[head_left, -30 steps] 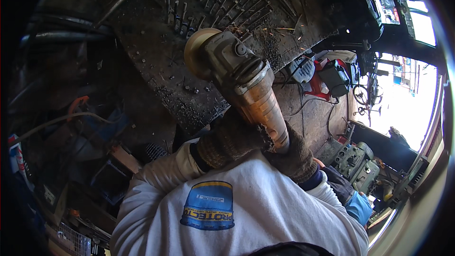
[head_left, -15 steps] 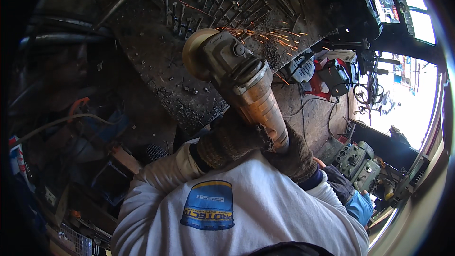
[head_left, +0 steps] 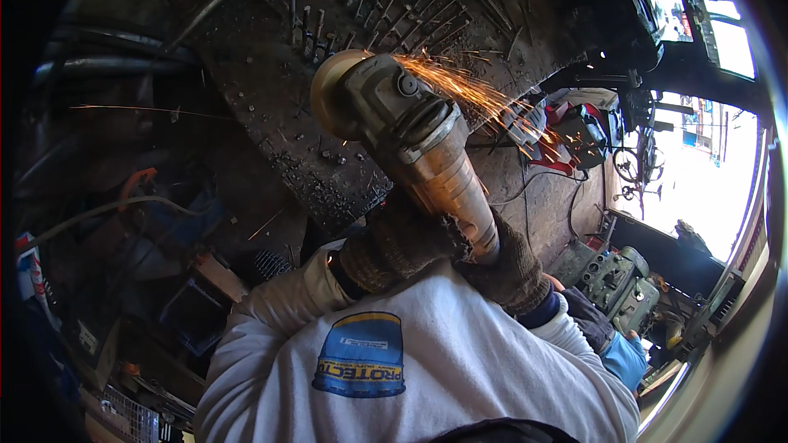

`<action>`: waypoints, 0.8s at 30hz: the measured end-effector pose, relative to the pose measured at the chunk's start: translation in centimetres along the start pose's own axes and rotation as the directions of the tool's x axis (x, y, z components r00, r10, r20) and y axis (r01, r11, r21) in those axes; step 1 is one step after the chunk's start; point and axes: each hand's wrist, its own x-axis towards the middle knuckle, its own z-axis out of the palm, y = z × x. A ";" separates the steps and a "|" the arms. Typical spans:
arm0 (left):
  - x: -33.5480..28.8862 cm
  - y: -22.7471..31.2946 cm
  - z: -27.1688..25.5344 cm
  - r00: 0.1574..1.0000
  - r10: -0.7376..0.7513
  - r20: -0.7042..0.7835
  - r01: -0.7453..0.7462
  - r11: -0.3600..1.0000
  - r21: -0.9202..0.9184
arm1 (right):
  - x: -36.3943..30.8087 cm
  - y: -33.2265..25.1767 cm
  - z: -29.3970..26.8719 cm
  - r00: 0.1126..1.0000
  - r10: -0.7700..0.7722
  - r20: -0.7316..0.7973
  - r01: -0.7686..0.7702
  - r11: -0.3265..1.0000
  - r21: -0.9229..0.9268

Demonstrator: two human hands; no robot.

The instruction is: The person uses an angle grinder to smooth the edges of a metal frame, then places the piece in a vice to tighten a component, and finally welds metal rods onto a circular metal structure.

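1. As sparks flew rightward in the head view, the angle grinder slanted over the dark table.
2. Both gloved, the left hand and the right hand clasped its rear body, fingers mostly hidden.
3. Metal rods lay beyond its disc.

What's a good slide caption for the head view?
Gloved left hand and right hand grip an angle grinder, orange sparks streaming rightward from behind its head at a cluttered workbench.
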 end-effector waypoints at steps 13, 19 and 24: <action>0.8 2.2 -0.6 0.996 -0.088 0.033 0.087 0.996 0.025 | -0.5 0.5 0.2 0.997 0.074 -0.039 -0.073 0.997 0.027; 0.5 2.4 -0.3 0.997 -0.063 -0.051 0.061 0.997 -0.047 | -0.3 -0.6 -0.2 0.994 0.103 -0.018 -0.104 0.994 -0.040; 0.4 3.1 -1.1 0.996 -0.025 -0.084 0.022 0.999 -0.037 | 0.0 1.1 -0.1 0.999 0.047 -0.008 -0.047 0.998 0.035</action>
